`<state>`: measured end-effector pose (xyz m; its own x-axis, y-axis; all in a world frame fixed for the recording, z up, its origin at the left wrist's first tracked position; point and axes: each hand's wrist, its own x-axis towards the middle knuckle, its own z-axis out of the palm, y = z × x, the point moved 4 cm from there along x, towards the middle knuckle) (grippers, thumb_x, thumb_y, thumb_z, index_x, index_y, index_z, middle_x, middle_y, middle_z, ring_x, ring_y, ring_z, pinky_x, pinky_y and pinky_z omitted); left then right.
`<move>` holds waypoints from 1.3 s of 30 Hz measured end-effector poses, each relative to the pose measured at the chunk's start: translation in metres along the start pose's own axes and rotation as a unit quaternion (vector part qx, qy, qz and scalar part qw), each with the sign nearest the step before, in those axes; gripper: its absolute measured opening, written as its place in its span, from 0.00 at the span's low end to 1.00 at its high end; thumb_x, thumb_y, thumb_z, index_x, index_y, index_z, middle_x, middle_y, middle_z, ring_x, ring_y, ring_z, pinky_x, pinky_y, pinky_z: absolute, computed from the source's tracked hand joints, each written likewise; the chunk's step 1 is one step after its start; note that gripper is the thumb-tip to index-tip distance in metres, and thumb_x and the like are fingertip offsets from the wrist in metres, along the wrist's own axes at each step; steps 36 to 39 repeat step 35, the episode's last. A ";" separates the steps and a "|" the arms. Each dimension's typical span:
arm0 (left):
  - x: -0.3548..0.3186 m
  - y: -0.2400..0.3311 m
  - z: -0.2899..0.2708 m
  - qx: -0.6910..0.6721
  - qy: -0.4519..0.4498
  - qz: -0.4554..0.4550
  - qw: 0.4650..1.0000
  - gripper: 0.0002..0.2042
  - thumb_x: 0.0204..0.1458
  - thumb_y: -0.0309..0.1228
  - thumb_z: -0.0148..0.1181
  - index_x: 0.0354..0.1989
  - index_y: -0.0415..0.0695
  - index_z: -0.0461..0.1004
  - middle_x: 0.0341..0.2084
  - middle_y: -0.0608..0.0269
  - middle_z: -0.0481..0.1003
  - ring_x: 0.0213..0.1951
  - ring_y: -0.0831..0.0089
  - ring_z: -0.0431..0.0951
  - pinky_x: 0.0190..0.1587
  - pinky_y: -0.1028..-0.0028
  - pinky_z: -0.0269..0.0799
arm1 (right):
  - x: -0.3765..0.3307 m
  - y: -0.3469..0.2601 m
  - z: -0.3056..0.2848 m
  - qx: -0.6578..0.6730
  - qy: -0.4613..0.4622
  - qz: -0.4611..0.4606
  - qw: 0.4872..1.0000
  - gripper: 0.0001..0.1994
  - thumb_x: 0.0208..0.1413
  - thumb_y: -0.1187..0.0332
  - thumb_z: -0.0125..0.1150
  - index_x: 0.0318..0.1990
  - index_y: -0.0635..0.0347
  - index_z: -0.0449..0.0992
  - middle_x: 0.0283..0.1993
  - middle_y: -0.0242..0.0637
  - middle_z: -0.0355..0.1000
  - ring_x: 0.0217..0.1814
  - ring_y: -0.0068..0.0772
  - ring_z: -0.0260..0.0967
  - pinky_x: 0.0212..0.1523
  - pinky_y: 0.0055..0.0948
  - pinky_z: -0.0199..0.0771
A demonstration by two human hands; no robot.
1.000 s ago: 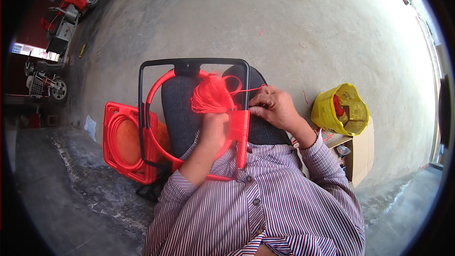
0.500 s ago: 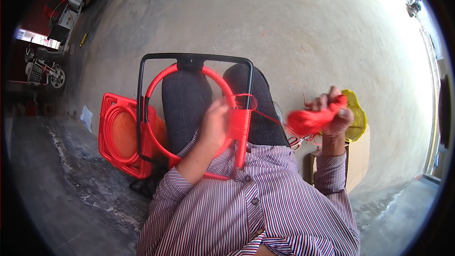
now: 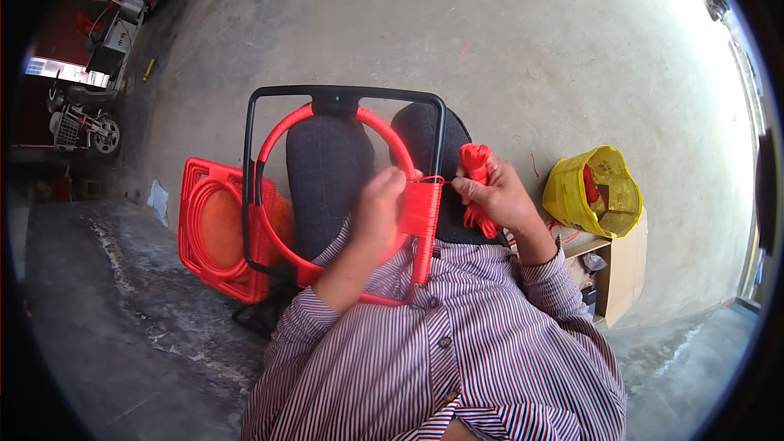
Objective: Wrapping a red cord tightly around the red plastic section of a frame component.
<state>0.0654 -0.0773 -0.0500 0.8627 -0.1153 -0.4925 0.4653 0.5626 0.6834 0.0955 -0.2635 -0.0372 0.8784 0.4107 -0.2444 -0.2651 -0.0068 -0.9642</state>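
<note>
Across my thighs lies a square black metal frame (image 3: pixel 442 135) with a round ring inside it. Red cord is wound over most of the ring and part of the frame's right and lower sides. My left hand (image 3: pixel 378 211) is closed around the ring's right side, beside a broad wrapped band (image 3: pixel 422 208). Just right of the frame, my right hand (image 3: pixel 505 196) grips a bundle of red cord (image 3: pixel 474 162), its looped tail hanging below the fingers. A short strand runs from the band toward this hand. My left fingertips are partly hidden behind the ring.
Left of my legs stand stacked red-wrapped frames (image 3: pixel 196 233) with an orange round panel (image 3: pixel 222 229). At right are a yellow basket (image 3: pixel 567 189) with red material inside and an open cardboard box (image 3: pixel 625 273). Scooters (image 3: pixel 82 118) are parked far left.
My right hand has come in leftward with the cord bundle, from over the yellow basket to beside the frame. The strand between them is shorter. My left hand stays on the ring.
</note>
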 end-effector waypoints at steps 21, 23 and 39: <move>-0.004 0.002 -0.001 -0.063 -0.052 -0.064 0.995 0.23 0.59 0.45 0.47 0.49 0.36 0.68 0.38 0.54 0.76 0.39 0.67 0.77 0.45 0.67 0.74 | -0.082 -0.031 -0.197 0.201 0.360 -0.091 0.907 0.06 0.58 0.68 0.57 0.35 0.58 0.66 0.26 0.31 0.67 0.23 0.23 0.66 0.27 0.25 0.71; -0.002 0.003 0.001 -0.076 -0.034 -0.073 0.994 0.23 0.60 0.46 0.46 0.49 0.36 0.68 0.38 0.54 0.76 0.39 0.67 0.78 0.45 0.67 0.74 | -0.130 0.010 -0.301 0.363 0.334 -0.224 0.840 0.08 0.60 0.65 0.56 0.35 0.57 0.65 0.26 0.31 0.66 0.27 0.25 0.66 0.29 0.27 0.71; -0.001 0.001 0.002 0.002 -0.092 -0.005 0.996 0.35 0.59 0.55 0.43 0.58 0.30 0.63 0.53 0.50 0.69 0.54 0.65 0.69 0.59 0.68 0.62 | -0.038 -0.021 -0.014 -0.271 -0.162 -0.060 0.947 0.17 0.51 0.69 0.64 0.50 0.56 0.78 0.38 0.34 0.72 0.41 0.36 0.70 0.42 0.33 0.69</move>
